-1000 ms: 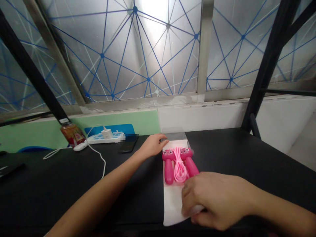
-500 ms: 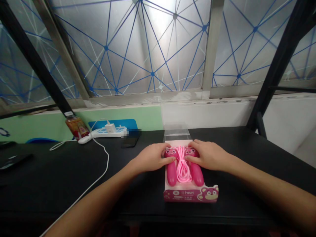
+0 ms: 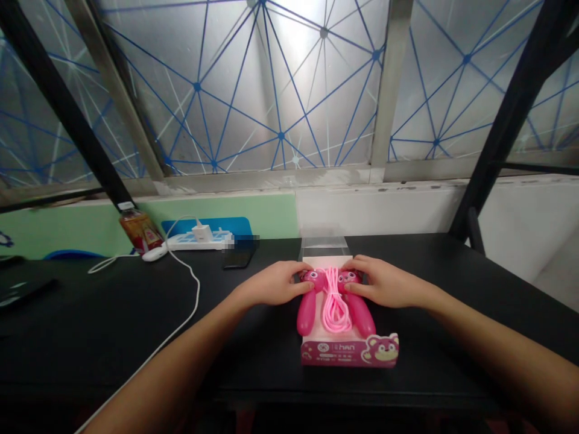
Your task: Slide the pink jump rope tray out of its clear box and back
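Observation:
A pink jump rope (image 3: 335, 312) lies bundled in the middle of an open card box (image 3: 333, 354) with a bear printed on its front lip. On either side of the bundle is a bear-headed handle. My left hand (image 3: 277, 283) pinches the head of the left handle (image 3: 306, 314), whose lower end tilts out over the box's left side. With thumb and fingers, my right hand (image 3: 389, 282) grips the head of the right handle (image 3: 362, 316), its lower end leaning right. Behind the card stands a clear plastic cover (image 3: 324, 246).
A black desk (image 3: 434, 367) bears everything. Back left are a drink bottle (image 3: 140, 229), a white power strip (image 3: 199, 240) with a plugged charger, and a dark phone (image 3: 239, 253). A white cable (image 3: 192, 301) runs along my left arm. Slanted black posts (image 3: 493, 132) flank the window.
The handles' heads have come closer together and their lower ends have swung apart, the left one outward past the box's side. Both hands stay on the handles.

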Demonstrator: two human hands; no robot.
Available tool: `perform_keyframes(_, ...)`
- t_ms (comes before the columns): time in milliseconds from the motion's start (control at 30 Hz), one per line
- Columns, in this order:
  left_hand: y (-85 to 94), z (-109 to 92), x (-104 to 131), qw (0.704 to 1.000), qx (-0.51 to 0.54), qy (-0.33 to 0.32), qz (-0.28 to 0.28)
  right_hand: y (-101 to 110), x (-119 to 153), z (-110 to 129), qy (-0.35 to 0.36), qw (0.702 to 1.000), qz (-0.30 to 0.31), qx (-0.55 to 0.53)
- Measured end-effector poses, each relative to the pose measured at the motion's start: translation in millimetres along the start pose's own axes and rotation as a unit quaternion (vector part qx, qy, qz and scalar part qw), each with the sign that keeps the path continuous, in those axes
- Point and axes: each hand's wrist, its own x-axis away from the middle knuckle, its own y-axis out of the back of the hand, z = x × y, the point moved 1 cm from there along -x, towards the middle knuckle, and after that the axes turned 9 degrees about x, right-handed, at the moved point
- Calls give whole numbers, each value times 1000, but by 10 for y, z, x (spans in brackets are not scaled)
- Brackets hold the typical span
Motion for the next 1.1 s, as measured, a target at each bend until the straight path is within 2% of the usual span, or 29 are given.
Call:
perform_keyframes(200,-48,-6,-52,999,23,13,-19,-10,-31,-41,-4,1000,-13,19)
perform_keyframes(300,-83,10,-75,999,4,7,-34,-16,-14,52,-17,993,-23,118)
perform_keyframes(367,-104,28,-83,999,-14,5,-47,-13,17,195,-22,980,-36,197)
perform_keyframes(433,-122,44,-79,997,-34,1,-62,-31,56,380,-2,973,-33,229)
perform_keyframes(500,-139,49,-65,996,-54,-4,-69,-87,98,559,60,970,4,234)
perform_keyframes(600,-157,32,-47,995,-74,-5,-65,-190,144,710,123,959,23,253)
perform_keyframes(700,-150,16,-71,994,-85,-11,-73,-238,144,688,128,958,5,257)
perform_keyframes(833,-103,119,-195,979,-105,-20,-172,-216,87,546,133,951,11,278)
perform_keyframes(867,-96,174,-233,977,-108,-23,-181,-207,74,519,143,949,18,281)
perform_keyframes(1000,-85,412,-333,987,-75,-20,-138,-183,71,512,187,942,36,275)
perform_keyframes(1100,-68,492,-335,990,-32,-35,-134,-161,109,581,198,944,42,259)
